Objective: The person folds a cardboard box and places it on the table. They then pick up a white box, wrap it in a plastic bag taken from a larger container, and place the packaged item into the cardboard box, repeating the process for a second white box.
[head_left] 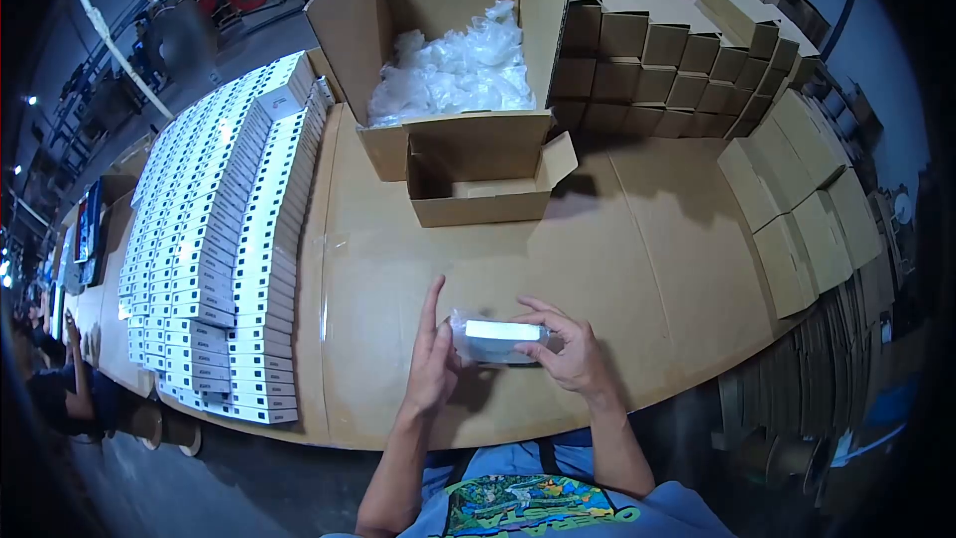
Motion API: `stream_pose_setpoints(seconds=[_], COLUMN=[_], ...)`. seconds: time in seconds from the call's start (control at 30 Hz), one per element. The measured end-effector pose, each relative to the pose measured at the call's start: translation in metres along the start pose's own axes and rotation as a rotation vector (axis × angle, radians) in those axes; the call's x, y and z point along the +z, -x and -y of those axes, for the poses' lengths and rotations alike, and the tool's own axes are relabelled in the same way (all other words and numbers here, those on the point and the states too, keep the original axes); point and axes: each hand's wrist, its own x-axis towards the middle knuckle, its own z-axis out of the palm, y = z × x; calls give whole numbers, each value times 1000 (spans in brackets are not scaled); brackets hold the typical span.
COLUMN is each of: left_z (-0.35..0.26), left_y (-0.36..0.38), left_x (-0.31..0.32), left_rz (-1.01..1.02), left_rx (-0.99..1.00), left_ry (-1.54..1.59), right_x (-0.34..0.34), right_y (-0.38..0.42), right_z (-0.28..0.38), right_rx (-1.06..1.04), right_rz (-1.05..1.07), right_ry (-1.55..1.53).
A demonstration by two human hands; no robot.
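In the head view, a small white box lies inside a clear plastic bag, just above the cardboard-covered table. My right hand is closed on the right end of this bagged box, thumb in front and fingers behind. My left hand is at the bag's left end, its index finger stretched out and apart from the thumb. Its lower fingers are partly hidden, and how firmly they touch the bag cannot be seen. Beyond the hands stands an open small carton with a flap out to the right.
A large open carton holding crumpled clear plastic bags stands behind the small one. Rows of white boxes cover the left side. Brown cartons are stacked at the back right and right edge. Another person's arm shows far left.
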Motion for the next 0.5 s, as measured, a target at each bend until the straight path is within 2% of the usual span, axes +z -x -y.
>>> stream_pose_setpoints(seconds=[0.1, 0.2, 0.23, 0.3, 0.37, 0.4, 0.47, 0.5], left_z=[-8, -9, -13, -15, -18, -23, -37, -51], left_y=[0, -7, -7, -13, -20, -27, -43, -51], left_x=[4, -7, -6, -8, -13, -16, -23, -29], left_rz=[153, 208, 152, 151, 154, 123, 58, 27], left_rx=[122, 43, -55, -40, -48, 16, 147, 149], left_ry=[-345, -451, -435, -457, -468, -499, -558, -557], right_x=[-5, -4, -5, -7, -3, -2, -8, -11], right_y=[-4, -10, -10, -11, -17, -22, -35, -44], right_z=[5, 19, 21, 22, 18, 15, 1, -4], right_rx=[-66, -279, -203, -54, -187, -257, -213, -193], right_rz=[23, -69, -42, 11, -104, -160, -312, -386], right_ry=[11, 182, 168, 143, 117, 104, 110, 113])
